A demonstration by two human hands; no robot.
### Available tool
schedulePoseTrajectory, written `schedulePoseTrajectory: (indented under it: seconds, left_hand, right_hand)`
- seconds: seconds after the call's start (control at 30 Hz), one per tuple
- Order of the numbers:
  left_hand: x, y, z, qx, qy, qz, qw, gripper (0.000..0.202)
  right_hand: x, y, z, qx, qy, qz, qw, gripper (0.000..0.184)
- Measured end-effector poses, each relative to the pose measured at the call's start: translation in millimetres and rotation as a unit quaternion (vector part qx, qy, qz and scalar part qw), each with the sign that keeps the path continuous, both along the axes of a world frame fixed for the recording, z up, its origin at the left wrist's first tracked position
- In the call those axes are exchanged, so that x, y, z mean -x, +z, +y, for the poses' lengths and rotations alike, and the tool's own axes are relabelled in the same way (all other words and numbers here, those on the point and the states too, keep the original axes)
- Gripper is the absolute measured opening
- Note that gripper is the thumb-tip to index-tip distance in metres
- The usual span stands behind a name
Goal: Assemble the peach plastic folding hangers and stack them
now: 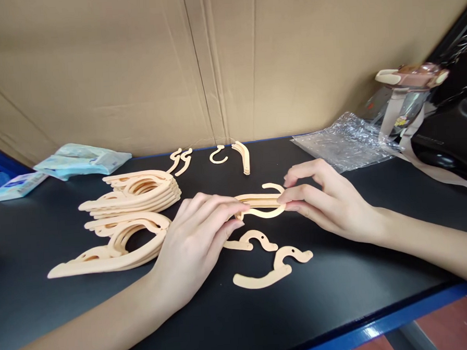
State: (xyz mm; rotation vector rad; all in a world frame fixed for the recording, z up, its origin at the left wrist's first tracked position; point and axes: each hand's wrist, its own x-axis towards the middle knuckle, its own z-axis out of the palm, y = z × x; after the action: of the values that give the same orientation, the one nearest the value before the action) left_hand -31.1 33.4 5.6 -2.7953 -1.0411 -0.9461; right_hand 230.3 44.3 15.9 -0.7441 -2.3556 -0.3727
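Note:
Both my hands hold a pale orange plastic hanger piece (260, 205) between them, just above the black tabletop (340, 279). My left hand (200, 239) pinches its left end with thumb and fingers. My right hand (324, 201) pinches its right end, where a hook curls up. Two loose curved hanger pieces (252, 242) (272, 269) lie on the table just below the held piece. To the left of my left hand sit two stacks of the same curved pieces, one farther back (136, 193) and one nearer (115, 246).
Small hook parts (181, 161) (218, 155) and a short curved bar (243, 156) lie near the cardboard wall (212, 66). Blue tissue packs (80, 159) rest at far left. Crinkled clear plastic (343, 140), a bottle (405, 98) and a black bag (450, 132) crowd the right. The table's blue edge (382, 324) runs along the front.

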Motion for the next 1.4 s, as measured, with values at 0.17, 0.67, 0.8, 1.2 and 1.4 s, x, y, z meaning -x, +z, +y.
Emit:
schedulePoseTrajectory:
  seconds: [0.17,0.67,0.8,1.2,1.4]
  left_hand:
    - [-2.5,-0.5,-2.9,0.005,-0.033,-0.01,0.999,0.016]
    - [-9.2,4.7,-9.0,-0.009,-0.053,-0.079,0.995,0.013]
    - [-8.5,3.1,-7.9,-0.001,-0.113,-0.054,0.992,0.019]
    - [-1.1,1.0,2.5,-0.163,0.082,0.138,0.973,0.011]
    - [-0.8,-1.1,4.9,-0.173,0.127,0.195,0.957,0.018]
  right_hand:
    - [3.6,3.8,-10.5,0.01,0.052,-0.023,0.998,0.022]
    - [17.3,-2.0,-20.0,0.266,0.119,0.041,0.956,0.048]
    - [17.4,-4.0,-15.6,0.334,0.09,0.06,0.936,0.035]
    - [-3.0,-3.7,8.5,0.359,-0.024,0.169,0.917,0.028]
    - [-8.2,-5.5,17.2,0.351,-0.049,0.141,0.924,0.029]
